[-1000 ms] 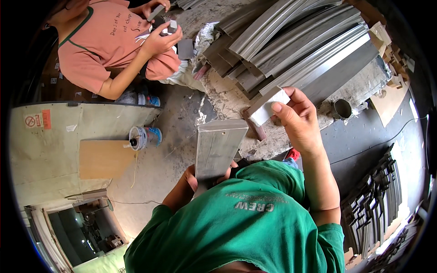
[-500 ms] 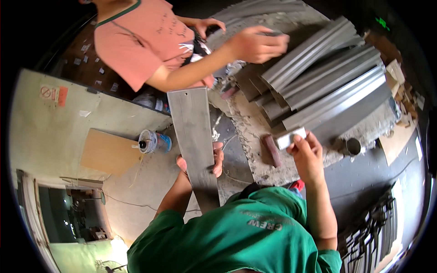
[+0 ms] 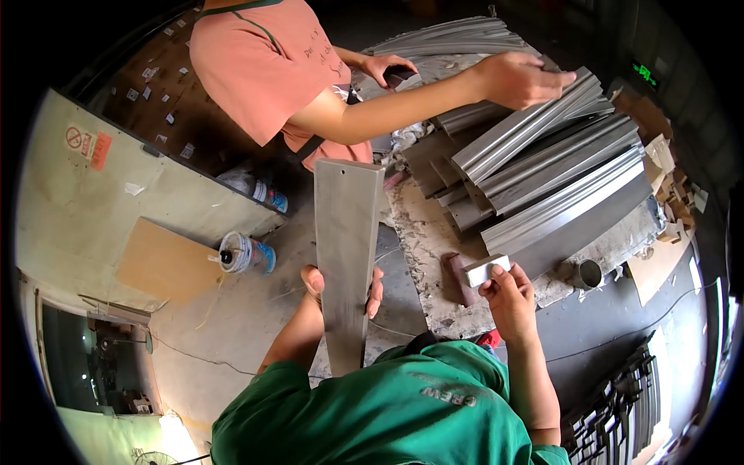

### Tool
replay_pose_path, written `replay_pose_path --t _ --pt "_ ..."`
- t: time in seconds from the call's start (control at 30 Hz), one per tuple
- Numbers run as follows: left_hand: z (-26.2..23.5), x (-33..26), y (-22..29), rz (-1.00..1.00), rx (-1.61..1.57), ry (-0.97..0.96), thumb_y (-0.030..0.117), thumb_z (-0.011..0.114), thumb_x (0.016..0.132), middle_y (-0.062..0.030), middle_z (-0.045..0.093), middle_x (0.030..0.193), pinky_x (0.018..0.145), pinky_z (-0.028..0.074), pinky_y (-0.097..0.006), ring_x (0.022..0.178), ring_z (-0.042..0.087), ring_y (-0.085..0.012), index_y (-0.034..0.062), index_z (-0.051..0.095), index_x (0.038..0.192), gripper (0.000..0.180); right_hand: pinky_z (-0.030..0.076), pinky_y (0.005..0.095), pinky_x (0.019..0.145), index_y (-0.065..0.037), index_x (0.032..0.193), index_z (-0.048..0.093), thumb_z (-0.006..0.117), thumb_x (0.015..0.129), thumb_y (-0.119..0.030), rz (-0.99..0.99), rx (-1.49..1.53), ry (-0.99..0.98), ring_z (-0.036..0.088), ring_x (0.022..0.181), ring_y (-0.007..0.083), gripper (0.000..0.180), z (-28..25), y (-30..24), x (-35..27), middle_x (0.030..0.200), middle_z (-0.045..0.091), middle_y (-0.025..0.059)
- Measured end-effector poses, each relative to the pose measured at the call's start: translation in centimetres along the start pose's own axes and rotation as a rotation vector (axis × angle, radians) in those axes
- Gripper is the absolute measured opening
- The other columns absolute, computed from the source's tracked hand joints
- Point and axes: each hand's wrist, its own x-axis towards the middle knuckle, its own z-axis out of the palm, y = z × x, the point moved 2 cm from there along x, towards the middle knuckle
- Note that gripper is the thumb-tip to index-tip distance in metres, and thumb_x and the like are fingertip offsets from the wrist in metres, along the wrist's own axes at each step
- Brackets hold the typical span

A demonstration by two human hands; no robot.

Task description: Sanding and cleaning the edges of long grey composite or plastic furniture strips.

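Head view: left hand (image 3: 341, 285) under upright metal panel (image 3: 346, 248).

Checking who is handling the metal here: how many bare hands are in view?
4. The wearer's left hand grips the long flat grey metal strip; the right hand holds a small grey metal block. The co-worker's two hands are over the stacked grey metal profiles.
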Motion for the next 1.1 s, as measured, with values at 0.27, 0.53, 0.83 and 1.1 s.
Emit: replay_pose_path --t 0.27,0.53,0.83,1.1 --pt "0.4 -0.1 -1.9 -0.008 -0.095 0.032 0.034 0.061 0.051 -0.0332 0.056 0.104 0.070 0.049 -0.047 0.081 0.061 -0.0413 -0.0148 0.046 0.121 0.087 0.044 0.0218 0.072 -0.001 0.102 0.055 0.063 0.087 -0.007 -0.377 -0.145 -0.106 0.055 0.080 0.0070 0.018 8.7 -3.6 2.3 0.087 0.060 0.0016" --pt "0.9 -1.7 -2.7 -0.105 -0.132 -0.015 0.030 0.059 0.051 -0.0346 0.054 0.107 0.077 0.048 -0.047 0.089 0.059 -0.0434 -0.0158 0.043 0.123 0.087 0.045 0.0222 0.078 0.002 0.106 0.052 0.065 0.086 -0.007 -0.410 -0.124 -0.293 0.056 0.087 0.0075 0.026 12.6 -3.9 2.8 0.096 0.061 0.0041" --pt "0.5 -2.8 -3.2 -0.078 -0.147 -0.015 0.033 0.061 0.052 -0.0350 0.053 0.107 0.077 0.047 -0.048 0.089 0.059 -0.0437 -0.0157 0.042 0.124 0.089 0.047 0.0246 0.080 0.002 0.109 0.051 0.065 0.086 -0.006 -0.452 -0.130 -0.264 0.058 0.090 0.0110 0.028 13.0 -3.4 2.9 0.099 0.061 0.0070" --pt "-0.1 -4.5 -2.9 -0.099 -0.074 0.066 0.040 0.064 0.043 -0.0280 0.057 0.105 0.075 0.046 -0.048 0.087 0.060 -0.0418 -0.0094 0.045 0.123 0.095 0.047 0.0248 0.079 0.003 0.107 0.050 0.066 0.084 -0.004 -0.482 -0.178 -0.261 0.057 0.087 0.0102 0.029 14.5 -2.2 3.6 0.097 0.060 0.0059"
